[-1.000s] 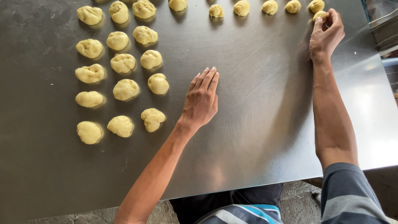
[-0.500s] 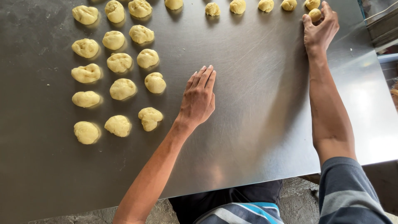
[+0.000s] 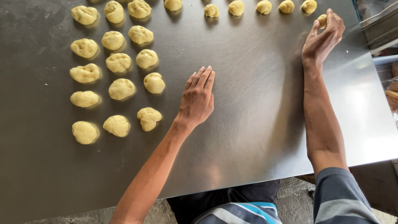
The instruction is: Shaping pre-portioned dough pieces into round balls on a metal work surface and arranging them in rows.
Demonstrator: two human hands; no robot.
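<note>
My right hand [image 3: 321,39] is raised near the far right of the steel table [image 3: 257,124], fingers pinched around a small dough ball [image 3: 322,20]. Flat on the metal in the middle lies my left hand [image 3: 198,99], palm down, fingers together, holding nothing. To its left, several knotted pale dough pieces lie in three columns; the nearest one [image 3: 148,118] is a short way from my left wrist. A row of small round dough balls [image 3: 236,7] runs along the far edge.
Stacked metal trays [image 3: 383,25] stand beyond the table's right edge. A bag with brown baked goods [image 3: 393,93] shows at the far right. The table's near edge runs above my lap.
My right hand has lifted the small dough ball off the far edge and drawn it slightly back toward me. The left hand has stayed flat in place.
</note>
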